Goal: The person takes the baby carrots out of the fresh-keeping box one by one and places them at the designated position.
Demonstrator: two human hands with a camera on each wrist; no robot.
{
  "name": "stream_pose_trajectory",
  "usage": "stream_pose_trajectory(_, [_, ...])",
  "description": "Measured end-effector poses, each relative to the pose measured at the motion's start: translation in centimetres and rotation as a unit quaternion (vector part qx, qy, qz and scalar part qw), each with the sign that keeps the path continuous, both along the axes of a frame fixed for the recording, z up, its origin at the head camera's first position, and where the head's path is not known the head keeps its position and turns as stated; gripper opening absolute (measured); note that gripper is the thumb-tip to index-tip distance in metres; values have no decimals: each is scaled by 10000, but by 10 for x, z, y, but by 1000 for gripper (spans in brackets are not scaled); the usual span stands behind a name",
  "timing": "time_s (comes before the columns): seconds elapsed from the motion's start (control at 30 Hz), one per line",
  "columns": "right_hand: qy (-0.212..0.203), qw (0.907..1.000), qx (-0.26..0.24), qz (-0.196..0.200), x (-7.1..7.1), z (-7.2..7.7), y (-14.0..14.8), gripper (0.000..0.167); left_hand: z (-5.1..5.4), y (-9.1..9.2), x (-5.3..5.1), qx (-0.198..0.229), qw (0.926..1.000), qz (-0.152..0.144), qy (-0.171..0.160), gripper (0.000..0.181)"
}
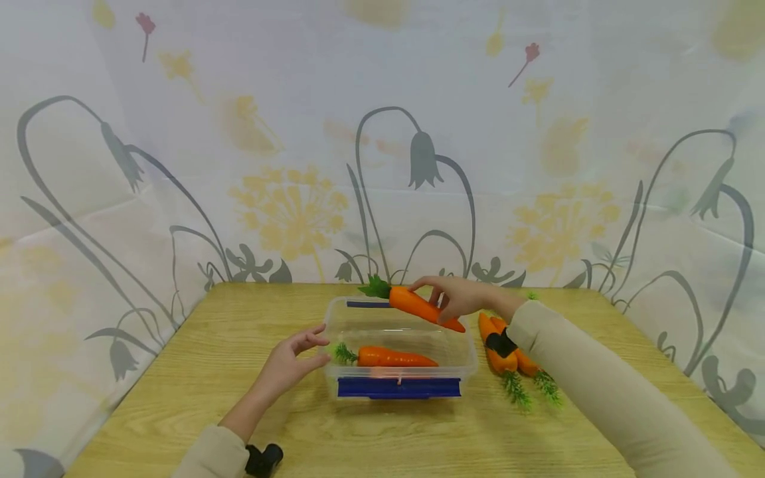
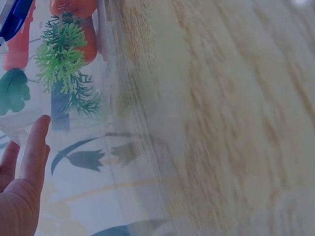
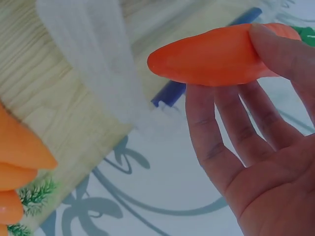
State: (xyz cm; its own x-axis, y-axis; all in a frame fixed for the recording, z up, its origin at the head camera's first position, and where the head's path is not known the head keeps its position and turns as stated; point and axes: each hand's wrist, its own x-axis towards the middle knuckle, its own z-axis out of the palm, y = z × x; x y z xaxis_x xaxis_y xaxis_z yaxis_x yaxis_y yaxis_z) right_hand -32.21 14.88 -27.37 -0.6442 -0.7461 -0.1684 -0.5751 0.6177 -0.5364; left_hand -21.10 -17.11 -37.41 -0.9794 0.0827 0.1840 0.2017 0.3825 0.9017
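The right hand (image 1: pixel 459 297) is arching in over the clear box (image 1: pixel 424 373), thumb and fingers pinching a carrot (image 1: pixel 415 305), its greens jutting past the fingers toward ten o'clock, its tip toward four. Inside the box, a second carrot (image 1: pixel 394 357) is lying, leaves toward nine. The left hand (image 1: pixel 289 358) is hovering at the box's nine o'clock, fingers parted, gripping nothing. More carrots (image 1: pixel 505 362) are resting outside at three.
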Motion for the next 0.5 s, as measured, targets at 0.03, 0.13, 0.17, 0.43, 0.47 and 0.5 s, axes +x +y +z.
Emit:
stream_pose_trajectory(0.03, [28,10000,14,-28,0,1,3,72,0,0,0,-11,10000,-4,5,20])
stream_pose_trajectory(0.13, [-5,9998,-11,-188,3,3,11,71,0,-1,0,-14,10000,-34,1,21])
stream_pose_trajectory(0.17, [-27,9997,-32,-238,4,4,14,71,0,-1,0,-9,10000,-42,-9,22])
stream_pose_trajectory(0.43, [-78,9983,-323,-486,8,4,43,71,0,-1,0,4,10000,-46,-40,23])
stream_pose_trajectory(0.47, [-92,9979,-357,-536,8,3,47,71,1,-1,0,16,10000,-42,-41,23])
stream_pose_trajectory(0.5, [-137,9973,-402,-606,8,2,51,71,1,-1,0,32,10000,-41,-45,23])
